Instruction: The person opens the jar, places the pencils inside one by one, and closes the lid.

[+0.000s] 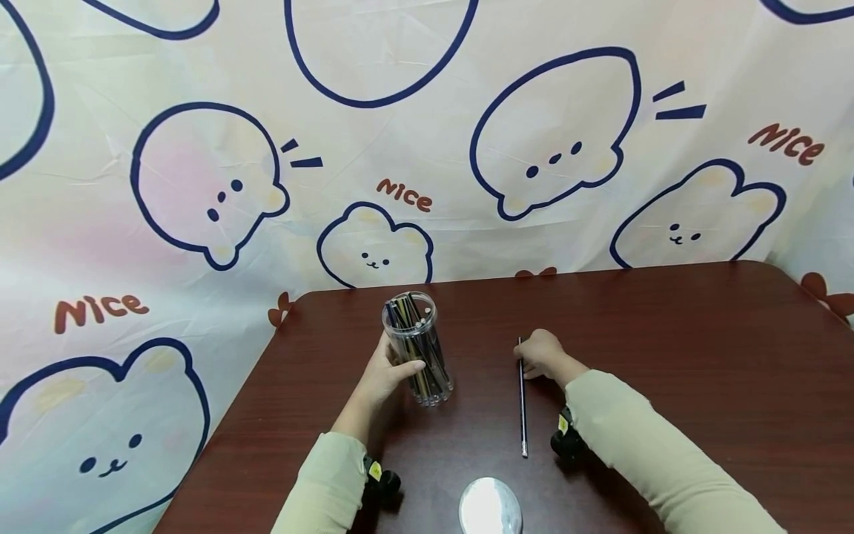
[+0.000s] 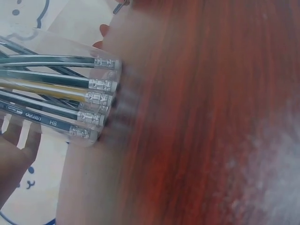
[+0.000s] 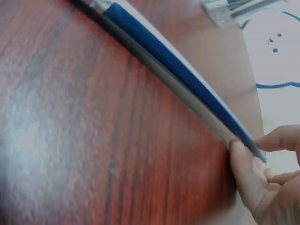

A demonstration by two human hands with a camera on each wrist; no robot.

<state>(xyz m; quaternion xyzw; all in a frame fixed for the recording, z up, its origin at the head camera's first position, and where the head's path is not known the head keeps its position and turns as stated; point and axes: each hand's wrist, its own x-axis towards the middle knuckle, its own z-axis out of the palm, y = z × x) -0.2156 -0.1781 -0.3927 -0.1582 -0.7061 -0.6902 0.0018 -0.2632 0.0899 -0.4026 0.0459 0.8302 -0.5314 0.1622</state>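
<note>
My left hand (image 1: 387, 374) grips a clear plastic jar (image 1: 442, 354) from its left side, thumb across the front. Several pencils (image 2: 44, 82) with silver ferrules stand in it, most of them dark and one yellow; their eraser ends are toward the jar's bottom. The jar leans slightly, its bottom low over the tabletop. To the right, my right hand (image 1: 543, 352) pinches a dark blue pencil (image 1: 523, 415) near its far end between thumb and fingers. That pencil points back toward me, its ferrule end nearest. In the right wrist view the pencil (image 3: 173, 68) runs diagonally up from the fingertips.
A shiny round white disc (image 1: 490, 508) lies on the brown wooden table (image 1: 700, 386), near the bottom of the head view. Behind the table hangs a pale cloth (image 1: 427, 148) with cartoon bears. Each wrist carries a small black camera (image 1: 567, 443).
</note>
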